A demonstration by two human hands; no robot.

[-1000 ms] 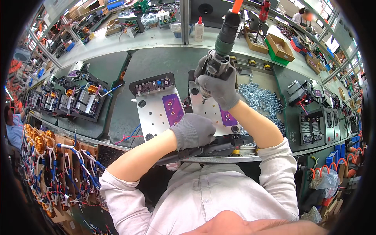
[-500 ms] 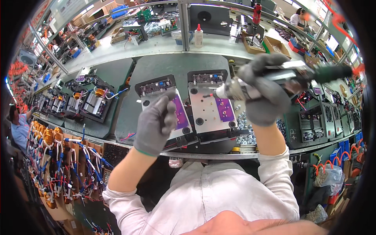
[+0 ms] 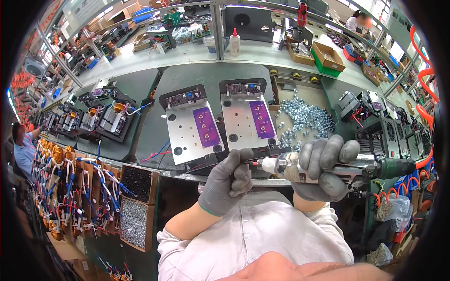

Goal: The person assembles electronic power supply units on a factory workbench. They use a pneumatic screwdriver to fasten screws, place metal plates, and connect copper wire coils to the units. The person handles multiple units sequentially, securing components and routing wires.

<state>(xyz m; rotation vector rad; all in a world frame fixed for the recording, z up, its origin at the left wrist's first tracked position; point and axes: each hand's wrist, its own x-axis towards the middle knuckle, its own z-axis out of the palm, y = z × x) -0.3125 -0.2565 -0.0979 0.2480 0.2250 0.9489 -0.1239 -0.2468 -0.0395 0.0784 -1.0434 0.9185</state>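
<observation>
My right hand (image 3: 327, 164), in a grey glove, grips a pneumatic screwdriver (image 3: 291, 167) held level over the table's front edge, its tip toward the left. My left hand (image 3: 226, 182), gloved too, is closed in a pinch right at the driver's tip. Whatever sits between its fingertips is too small to make out. Just beyond both hands lie two metal plate assemblies, the left one (image 3: 180, 131) and the right one (image 3: 240, 119). Each carries a purple circuit board (image 3: 204, 122) with brass-coloured studs and an upright black panel at its far end.
Loose silvery fasteners (image 3: 307, 114) lie right of the plates. Wired units with copper coils (image 3: 115, 119) stand on the left; black housings (image 3: 375, 136) stand right. Compartments of small parts (image 3: 136, 222) and hanging coil cables (image 3: 58, 187) are at lower left. An orange coiled hose (image 3: 424, 112) hangs at right.
My right hand has brought the screwdriver down and nearer to me, away from the right plate. My left hand has moved right and nearer, its fingertips now meeting at the driver's tip.
</observation>
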